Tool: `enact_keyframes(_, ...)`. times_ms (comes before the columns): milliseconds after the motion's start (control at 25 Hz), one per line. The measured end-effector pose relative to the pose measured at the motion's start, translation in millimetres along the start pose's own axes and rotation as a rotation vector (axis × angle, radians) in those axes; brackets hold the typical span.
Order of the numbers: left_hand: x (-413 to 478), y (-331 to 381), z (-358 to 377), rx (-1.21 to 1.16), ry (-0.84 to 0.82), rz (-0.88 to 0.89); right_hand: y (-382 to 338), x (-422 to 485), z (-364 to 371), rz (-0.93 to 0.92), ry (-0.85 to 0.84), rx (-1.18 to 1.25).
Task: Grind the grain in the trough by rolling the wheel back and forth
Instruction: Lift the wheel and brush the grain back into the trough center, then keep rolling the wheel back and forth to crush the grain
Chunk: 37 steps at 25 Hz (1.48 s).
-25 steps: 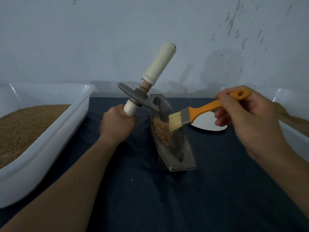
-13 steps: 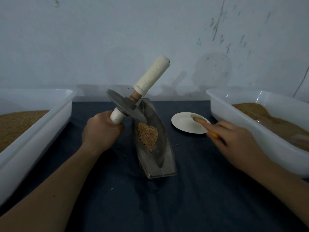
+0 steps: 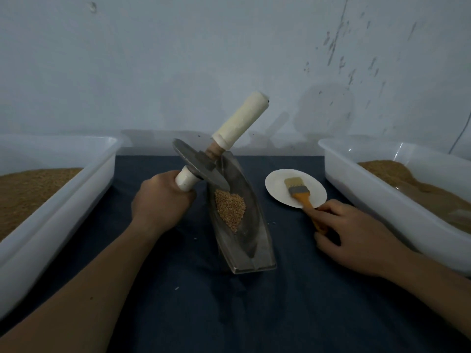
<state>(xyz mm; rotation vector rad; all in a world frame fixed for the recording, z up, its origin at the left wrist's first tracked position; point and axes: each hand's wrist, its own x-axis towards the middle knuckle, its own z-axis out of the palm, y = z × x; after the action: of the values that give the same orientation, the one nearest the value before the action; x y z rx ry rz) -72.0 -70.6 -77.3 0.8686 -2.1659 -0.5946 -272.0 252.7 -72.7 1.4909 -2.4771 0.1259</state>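
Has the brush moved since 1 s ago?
Yes. The brush was over the grain in the trough; now its bristles lie on the white plate, right of the trough, with the right hand touching its handle.

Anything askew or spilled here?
Grey metal grinding wheel is tilted, gripped by the left hand on one white handle, leaning over the metal boat-shaped trough, not upright on the brown grain. A few stray specks lie on the dark cloth.
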Motion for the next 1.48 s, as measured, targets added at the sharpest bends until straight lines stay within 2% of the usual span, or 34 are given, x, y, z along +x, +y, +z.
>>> enact_keyframes(40,-1.5,1.7,0.2,0.018,-0.004,0.003,-7.3,0.2,-7.3,0.036,0.046,0.017)
enact_keyframes(80,-2.6,3.4,0.0,0.041,-0.006,0.010,-17.2,3.1,-18.1,0.062,0.167,0.087)
enact_keyframes(160,-3.6,8.2,-1.8,0.108,-0.003,0.041,-40.5,16.1,-44.5,0.015,0.488,0.213)
enact_keyframes(200,-2.9,10.5,-4.4,0.175,0.005,0.079,-54.2,26.8,-57.5,-0.034,0.586,0.185)
enact_keyframes(240,-1.1,13.7,-7.2,0.269,0.025,0.138,-66.4,38.7,-70.2,-0.078,0.605,0.112)
enact_keyframes(280,0.9,17.3,-10.6,0.377,0.054,0.210,-76.7,52.5,-79.3,-0.091,0.556,0.010)
enact_keyframes(360,1.0,25.8,-16.0,0.565,0.095,0.343,-91.4,77.5,-85.4,-0.070,0.329,-0.169)
enact_keyframes(440,-3.6,36.4,-17.5,0.670,0.089,0.438,-95.4,93.2,-77.7,-0.066,0.150,-0.245)
enact_keyframes(480,-6.4,40.6,-17.7,0.692,0.089,0.471,-95.1,97.2,-73.2,-0.073,0.113,-0.249)
enact_keyframes(600,-8.1,45.9,-18.7,0.747,0.099,0.528,-89.3,101.9,-59.9,-0.056,0.081,-0.125)
enact_keyframes(760,-5.8,42.7,-15.2,0.814,0.057,0.537,-77.8,112.6,-41.3,-0.147,0.093,-0.158)
enact_keyframes(1000,21.4,41.4,-0.5,0.856,0.014,0.452,-70.7,157.7,-26.3,-0.135,0.102,-0.072)
enact_keyframes(1240,28.7,57.0,-11.1,0.909,-0.077,0.552,-51.7,143.4,-28.2,-0.137,-0.145,-0.059)
enact_keyframes(1360,12.0,51.3,-21.0,0.871,-0.133,0.538,-51.8,122.0,-40.8,-0.149,-0.087,-0.114)
enact_keyframes(1480,-4.6,46.6,-25.8,0.861,-0.109,0.554,-58.3,103.2,-48.5,-0.161,-0.014,-0.120)
